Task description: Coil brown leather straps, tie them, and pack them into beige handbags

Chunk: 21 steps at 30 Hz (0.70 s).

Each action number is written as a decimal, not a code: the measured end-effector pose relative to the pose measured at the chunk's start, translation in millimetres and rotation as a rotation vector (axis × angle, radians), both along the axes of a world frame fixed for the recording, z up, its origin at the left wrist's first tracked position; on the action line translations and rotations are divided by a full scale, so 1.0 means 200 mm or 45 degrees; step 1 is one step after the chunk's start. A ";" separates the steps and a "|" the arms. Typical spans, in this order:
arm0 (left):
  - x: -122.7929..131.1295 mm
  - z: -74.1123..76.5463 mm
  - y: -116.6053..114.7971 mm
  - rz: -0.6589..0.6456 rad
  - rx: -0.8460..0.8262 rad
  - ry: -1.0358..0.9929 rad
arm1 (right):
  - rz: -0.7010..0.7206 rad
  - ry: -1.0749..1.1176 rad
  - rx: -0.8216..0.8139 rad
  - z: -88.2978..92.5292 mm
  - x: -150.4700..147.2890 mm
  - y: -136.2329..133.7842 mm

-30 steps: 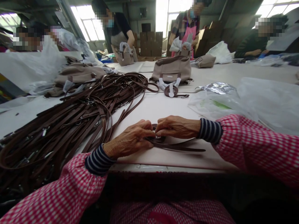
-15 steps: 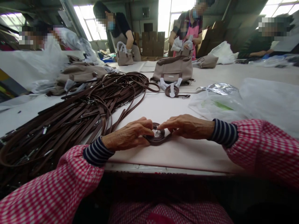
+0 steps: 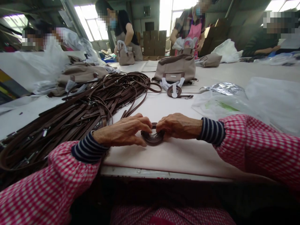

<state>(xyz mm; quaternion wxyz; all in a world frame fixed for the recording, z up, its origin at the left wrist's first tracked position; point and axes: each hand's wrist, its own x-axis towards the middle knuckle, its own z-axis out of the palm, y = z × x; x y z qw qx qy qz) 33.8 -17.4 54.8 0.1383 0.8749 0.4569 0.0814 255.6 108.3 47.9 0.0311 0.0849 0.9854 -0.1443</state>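
Observation:
A brown leather strap, wound into a flat coil (image 3: pixel 153 140), lies on the white table near its front edge. A metal clasp shows partly in its middle. My left hand (image 3: pixel 125 129) is curled round the coil's left side, fingertips over the rim and thumb low at its outer edge. From the right, my right hand (image 3: pixel 178 125) grips the coil with bent fingers; its fingertips are partly hidden behind the knuckles. Farther back lies another coiled strap (image 3: pixel 170 91) with a white band round it, in front of a taupe handbag (image 3: pixel 174 67).
A large heap of brown straps (image 3: pixel 93 106) with metal clasps covers the table's left. Clear plastic bags (image 3: pixel 211 104) lie on the right. More handbags (image 3: pixel 126 57) stand at the back, where several co-workers are busy. The table's front edge (image 3: pixel 145 173) is close to me.
My right hand has moved left and its fingers have bent in over the coil. My left thumb has spread lower. The strap end that stuck out at the right no longer shows.

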 end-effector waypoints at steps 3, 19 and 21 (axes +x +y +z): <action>0.13 -0.06 -0.06 0.260 0.179 0.063 | -0.082 0.074 -0.039 -0.04 0.01 -0.06; 0.19 -0.15 -0.06 0.317 0.284 0.210 | 0.145 0.148 0.170 -0.08 0.05 0.02; 0.25 -0.16 -0.06 0.402 0.329 0.312 | 0.124 0.172 0.150 -0.10 0.05 0.00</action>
